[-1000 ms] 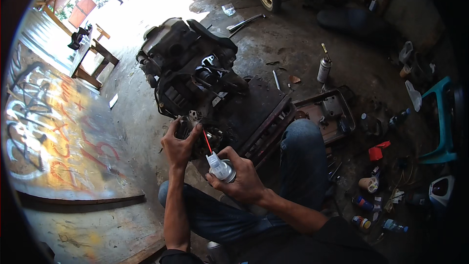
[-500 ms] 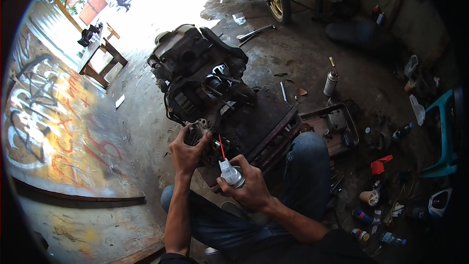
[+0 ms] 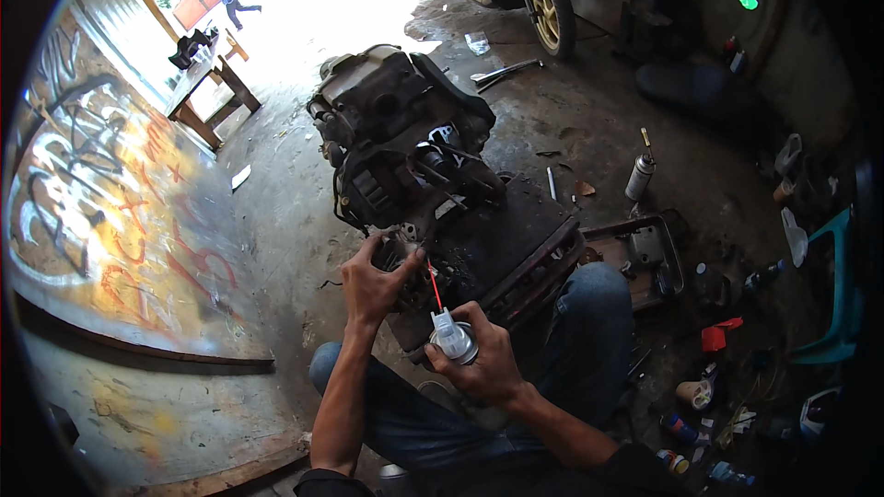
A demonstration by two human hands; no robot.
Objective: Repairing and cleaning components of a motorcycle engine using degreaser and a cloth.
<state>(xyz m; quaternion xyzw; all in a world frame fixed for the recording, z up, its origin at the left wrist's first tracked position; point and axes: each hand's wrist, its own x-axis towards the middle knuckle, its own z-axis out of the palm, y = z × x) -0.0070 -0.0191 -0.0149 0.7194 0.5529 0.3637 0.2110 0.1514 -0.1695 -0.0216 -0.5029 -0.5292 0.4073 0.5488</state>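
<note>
My left hand (image 3: 370,283) grips a grey metal engine part (image 3: 401,237), with the thumb on its near right side and the fingers round its left. In my right hand (image 3: 490,364) is a spray can (image 3: 453,340) with a pale nozzle top, its lower body hidden by the hand. A thin red straw (image 3: 436,287) runs from the nozzle up to the part, its tip close to my left thumb. Whether any spray comes out cannot be made out. Just beyond both hands, a dark, greasy engine (image 3: 391,124) rests beside a dark low stand (image 3: 516,230).
A metal tray (image 3: 679,262) with parts lies right of my knee, and another spray can (image 3: 639,179) stands behind it. Bottles, a red piece (image 3: 714,339) and a teal plastic chair (image 3: 836,299) are at right. A painted board (image 3: 138,221) leans left; a motorbike (image 3: 550,14) stands behind.
The view has turned slightly, shifting the whole scene rightward in the picture. Both hands keep their grips, and the straw still points at the metal part.
</note>
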